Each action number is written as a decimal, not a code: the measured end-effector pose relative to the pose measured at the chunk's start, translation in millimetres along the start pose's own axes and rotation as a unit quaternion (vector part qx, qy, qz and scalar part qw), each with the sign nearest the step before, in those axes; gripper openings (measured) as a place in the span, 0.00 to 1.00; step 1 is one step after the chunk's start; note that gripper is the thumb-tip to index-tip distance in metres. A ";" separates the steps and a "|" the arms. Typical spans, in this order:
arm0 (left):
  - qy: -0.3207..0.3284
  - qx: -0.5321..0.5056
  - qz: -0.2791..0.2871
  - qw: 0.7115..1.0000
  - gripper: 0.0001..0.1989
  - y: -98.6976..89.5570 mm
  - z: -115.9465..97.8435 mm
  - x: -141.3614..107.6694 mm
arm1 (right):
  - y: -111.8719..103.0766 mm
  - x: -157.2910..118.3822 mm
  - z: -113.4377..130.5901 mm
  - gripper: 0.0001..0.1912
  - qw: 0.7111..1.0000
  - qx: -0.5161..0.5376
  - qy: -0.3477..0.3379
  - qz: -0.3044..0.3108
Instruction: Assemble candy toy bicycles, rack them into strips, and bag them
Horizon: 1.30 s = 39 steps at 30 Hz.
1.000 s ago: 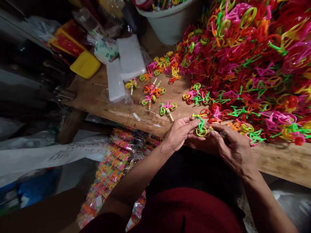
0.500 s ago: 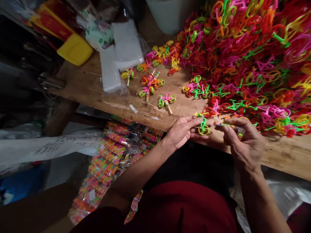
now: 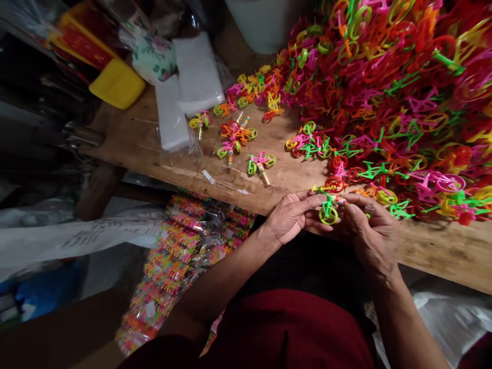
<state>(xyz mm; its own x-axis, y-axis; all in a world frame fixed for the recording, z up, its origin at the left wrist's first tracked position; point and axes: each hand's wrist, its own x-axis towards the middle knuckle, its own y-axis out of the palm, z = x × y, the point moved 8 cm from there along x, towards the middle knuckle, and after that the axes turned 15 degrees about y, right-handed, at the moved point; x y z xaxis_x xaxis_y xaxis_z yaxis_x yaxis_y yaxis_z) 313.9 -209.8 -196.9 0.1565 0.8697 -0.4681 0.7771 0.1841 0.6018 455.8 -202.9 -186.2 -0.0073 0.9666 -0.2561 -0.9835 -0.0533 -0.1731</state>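
Note:
Over the table's front edge, my left hand (image 3: 291, 217) pinches a small green toy bicycle (image 3: 328, 209) with a yellow-green wheel hanging down. My right hand (image 3: 374, 230) is closed on a thin clear tube of coloured beads (image 3: 340, 200), its left end meeting the toy. My right fingers hide most of the tube. Left of the hands, a pink toy bicycle with green wheels (image 3: 260, 160) lies on the wood, joined to a bead-filled tube (image 3: 264, 176). Similar toys with tubes (image 3: 229, 148) lie farther back.
A large heap of colourful plastic bicycles (image 3: 395, 87) covers the right of the wooden table (image 3: 146, 164). White plastic bags (image 3: 198, 72), a yellow container (image 3: 117, 83) and a pale bucket (image 3: 263, 25) stand behind. Packed toys (image 3: 172, 246) are below the table's edge.
My right hand has moved left, bringing the bead tube up against the green bicycle. My left hand still holds the bicycle, slightly farther right. The view has shifted a little.

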 end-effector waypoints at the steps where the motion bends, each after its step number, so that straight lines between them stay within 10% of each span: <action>1: 0.001 0.006 0.000 1.000 0.09 0.1 0.2 -0.1 | -1.4 0.5 -0.8 0.12 1.000 0.020 0.010 -0.001; 21: 0.073 0.131 -0.037 0.988 0.21 -11.4 3.5 -9.1 | -1.0 -14.1 35.3 0.11 0.944 -0.233 -0.235 0.006; 26: 0.140 0.187 -0.050 0.971 0.22 -25.6 -42.0 -8.0 | 16.5 -7.4 53.4 0.12 0.958 -0.171 -0.229 0.023; 29: 0.278 0.381 -0.145 0.870 0.17 -62.8 -126.1 -13.2 | 21.8 0.2 47.9 0.11 0.974 -0.137 -0.182 -0.011; 32: 0.389 0.629 -0.251 0.624 0.15 -78.5 -203.5 -29.9 | 31.2 1.7 39.7 0.07 0.976 -0.132 -0.173 0.001; 35: 0.465 0.734 -0.248 0.428 0.14 -56.6 -216.3 -27.9 | 39.2 2.0 31.8 0.08 0.977 -0.134 -0.161 0.030; 39: 0.427 0.782 -0.074 0.448 0.14 -14.9 -164.4 30.7 | 38.9 4.3 23.7 0.09 0.981 -0.152 -0.119 0.032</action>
<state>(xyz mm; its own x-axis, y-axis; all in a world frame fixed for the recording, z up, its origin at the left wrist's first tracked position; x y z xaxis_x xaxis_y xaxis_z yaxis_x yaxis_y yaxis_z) 207.0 -110.6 -113.8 0.2618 0.8817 0.3925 0.3230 0.3032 -0.8965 413.2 -194.9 -171.5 -0.1441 0.9881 -0.0530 -0.8804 -0.1525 -0.4491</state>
